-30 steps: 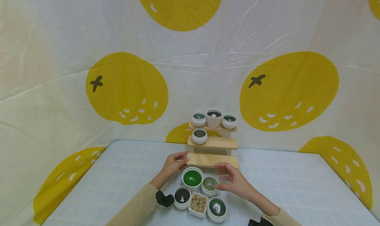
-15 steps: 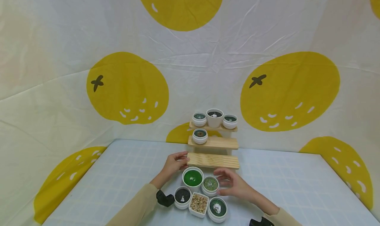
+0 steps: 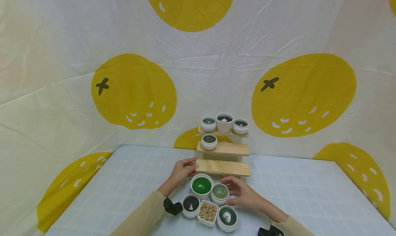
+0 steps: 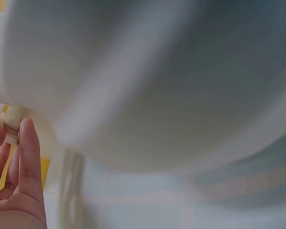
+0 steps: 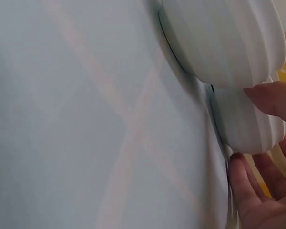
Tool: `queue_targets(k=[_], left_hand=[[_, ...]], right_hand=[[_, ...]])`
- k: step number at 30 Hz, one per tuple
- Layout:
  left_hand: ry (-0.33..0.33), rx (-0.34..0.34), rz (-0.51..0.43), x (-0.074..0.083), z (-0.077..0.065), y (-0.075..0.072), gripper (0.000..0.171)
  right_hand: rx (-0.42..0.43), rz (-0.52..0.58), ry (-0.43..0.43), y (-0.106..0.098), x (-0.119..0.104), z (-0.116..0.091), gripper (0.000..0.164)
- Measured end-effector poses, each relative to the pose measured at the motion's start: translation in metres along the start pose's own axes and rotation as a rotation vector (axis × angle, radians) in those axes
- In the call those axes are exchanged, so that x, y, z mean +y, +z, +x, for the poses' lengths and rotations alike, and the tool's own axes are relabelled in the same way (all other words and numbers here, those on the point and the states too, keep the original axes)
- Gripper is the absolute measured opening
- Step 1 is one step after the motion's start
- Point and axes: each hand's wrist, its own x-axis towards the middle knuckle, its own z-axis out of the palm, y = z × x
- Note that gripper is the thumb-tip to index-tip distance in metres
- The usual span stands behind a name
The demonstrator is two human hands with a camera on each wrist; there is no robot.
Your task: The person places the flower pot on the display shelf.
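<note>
My left hand [image 3: 180,170] pinches the left end of the lowest step of a three-tier wooden stand [image 3: 222,167]. In the left wrist view its fingers [image 4: 30,167] meet the pale wooden end [image 4: 14,119], partly behind a large blurred white pot. My right hand [image 3: 242,194] holds a small white pot with speckled green filling [image 3: 220,192] by its right side. Seen from the right wrist, thumb and fingers [image 5: 248,191] go round that ribbed pot [image 5: 243,119], which stands on the table. Close to it is a taller pot with bright green filling [image 3: 201,185].
Nearer me stand a dark-filled pot [image 3: 191,205], a square dish of tan bits [image 3: 208,212] and a dark green pot [image 3: 227,218]. Three pots, one a taller cup [image 3: 224,122], occupy the top step; another pot [image 3: 209,141] sits on the middle step. A fruit-print cloth [image 3: 213,74] hangs behind.
My right hand has come down and closed in on the speckled green pot, its fingers now round the side. The left hand has kept its place at the stand.
</note>
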Motion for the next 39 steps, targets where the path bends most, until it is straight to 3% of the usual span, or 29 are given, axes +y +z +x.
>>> queue_targets(k=[6, 13, 19, 32, 39], left_hand=[[0.004, -0.006, -0.005, 0.0044, -0.0022, -0.0004, 0.042], [0.003, 0.000, 0.015, -0.0002, 0.0018, -0.0007, 0.041], [0.012, -0.003, 0.011, -0.0003, 0.0009, -0.0004, 0.041], [0.010, -0.005, -0.027, 0.0010, 0.0001, -0.0002, 0.041], [0.001, -0.003, -0.018, 0.0010, 0.0000, -0.0002, 0.042]], right_hand=[[-0.028, -0.001, -0.009, 0.0022, 0.0013, 0.0039, 0.067], [-0.038, -0.031, 0.052, 0.0031, -0.0031, 0.0064, 0.069], [-0.049, -0.040, 0.023, 0.0039, -0.0033, 0.0058, 0.067], [-0.011, -0.059, 0.062, 0.0031, -0.0033, 0.0025, 0.065], [0.023, -0.065, 0.037, -0.0002, -0.0009, -0.0013, 0.066]])
